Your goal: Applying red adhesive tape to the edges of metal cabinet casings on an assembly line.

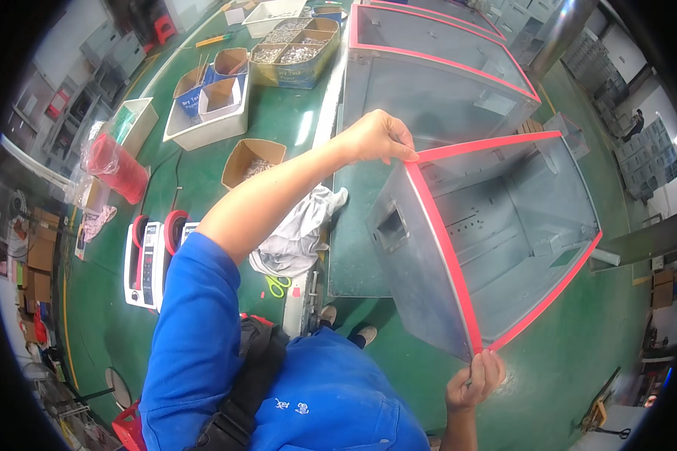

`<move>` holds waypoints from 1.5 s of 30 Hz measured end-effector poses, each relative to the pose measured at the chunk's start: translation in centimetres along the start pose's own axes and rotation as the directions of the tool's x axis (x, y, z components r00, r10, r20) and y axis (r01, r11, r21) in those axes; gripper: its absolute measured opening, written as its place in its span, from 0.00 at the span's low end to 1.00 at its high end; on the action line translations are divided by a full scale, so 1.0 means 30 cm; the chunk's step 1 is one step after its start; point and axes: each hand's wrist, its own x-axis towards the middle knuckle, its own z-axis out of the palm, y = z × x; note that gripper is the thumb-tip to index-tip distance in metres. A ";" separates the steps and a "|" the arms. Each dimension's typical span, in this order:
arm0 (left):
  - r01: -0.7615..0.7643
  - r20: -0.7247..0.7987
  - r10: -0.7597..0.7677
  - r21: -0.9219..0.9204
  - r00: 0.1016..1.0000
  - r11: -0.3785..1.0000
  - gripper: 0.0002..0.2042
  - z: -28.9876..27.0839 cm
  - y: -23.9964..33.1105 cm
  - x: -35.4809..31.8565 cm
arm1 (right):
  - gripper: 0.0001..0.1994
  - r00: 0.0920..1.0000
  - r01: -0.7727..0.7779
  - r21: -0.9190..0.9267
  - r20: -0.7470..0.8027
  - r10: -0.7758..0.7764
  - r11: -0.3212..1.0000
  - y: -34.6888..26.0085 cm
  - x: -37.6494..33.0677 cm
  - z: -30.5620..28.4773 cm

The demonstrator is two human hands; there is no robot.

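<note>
A grey metal cabinet (421,278) stands tilted at the right, its open face turned up and edged with strips of red tape (445,259). My left hand (377,137) reaches across to its far left corner. The thumb and fingers pinch the red tape there. At the near corner my right hand (475,379) is closed, its fingers pressed on the end of the red tape against the rim. Inside the cabinet I see small holes in one wall; the side wall has a rectangular cutout. The cabinet's underside is hidden.
More red-edged cabinets (436,83) stand beyond. On the green table to the left are tape dispensers (149,263), green-handled scissors (277,286), a white cloth (297,233), a cardboard box of small parts (241,161), a white bin (203,134) and a red roll (118,167).
</note>
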 end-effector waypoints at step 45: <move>0.030 -0.165 -0.118 -0.456 0.979 0.889 0.11 0.120 -0.080 -0.016 | 0.17 0.999 0.051 0.047 0.003 -0.051 0.998 0.045 -0.017 0.003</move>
